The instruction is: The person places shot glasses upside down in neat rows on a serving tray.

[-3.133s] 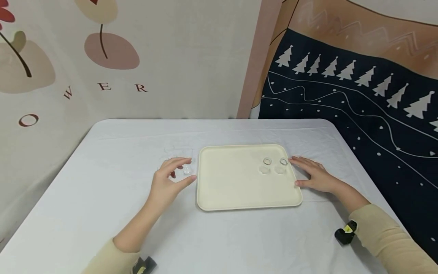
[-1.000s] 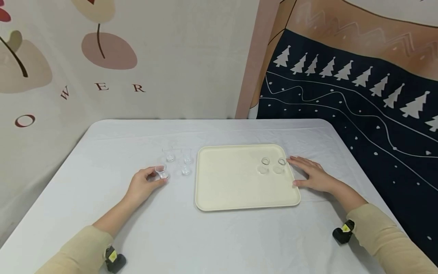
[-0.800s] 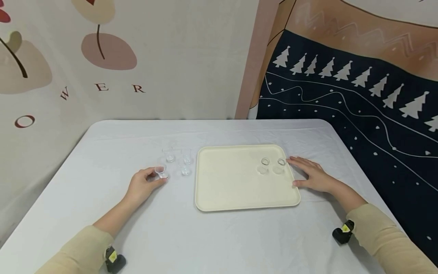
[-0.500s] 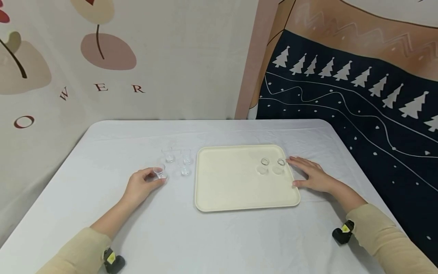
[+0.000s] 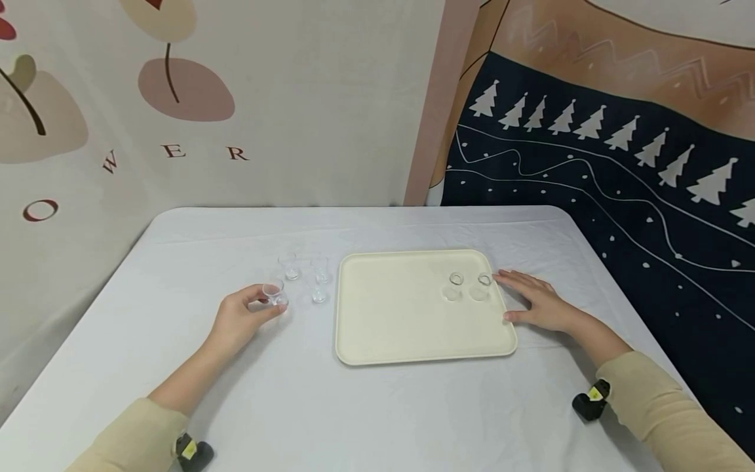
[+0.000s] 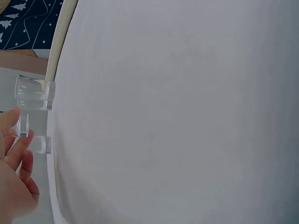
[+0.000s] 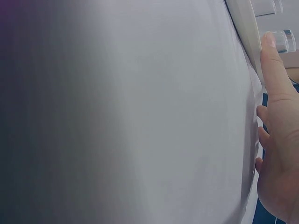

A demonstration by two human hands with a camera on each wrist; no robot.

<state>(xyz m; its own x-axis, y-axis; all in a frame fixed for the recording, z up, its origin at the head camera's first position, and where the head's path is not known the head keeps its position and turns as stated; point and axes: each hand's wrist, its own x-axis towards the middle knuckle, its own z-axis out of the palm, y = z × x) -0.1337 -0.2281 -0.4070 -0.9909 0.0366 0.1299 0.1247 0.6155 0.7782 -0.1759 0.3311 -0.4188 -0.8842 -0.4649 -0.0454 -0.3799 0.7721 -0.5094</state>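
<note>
A small clear glass (image 5: 273, 289) is pinched between the thumb and fingers of the person's left-hand grip (image 5: 238, 319). The thumb and fingers lie at its lower part, one to each side, and its round mouth faces upward above them. In the left wrist view its base is raised off the white-covered surface (image 5: 413, 419), and it looks nearly upright. Just beyond and to the right of it stand three similar glasses (image 5: 319, 295), mouth up and close together, between the grip and a cream tray (image 5: 401, 328). On the right half of the tray two more glasses (image 5: 479, 293) stand side by side, their thick bases uppermost. The right-hand grip (image 5: 539, 305) holds no glass: its fingers reach out loosely, with fingertips at the tray's right edge, near the outer glass. Both forearms wear beige sleeves (image 5: 660, 403). Behind the surface hang a pale lettered cloth (image 5: 330, 111) and a dark blue one with white trees (image 5: 560, 147).
</note>
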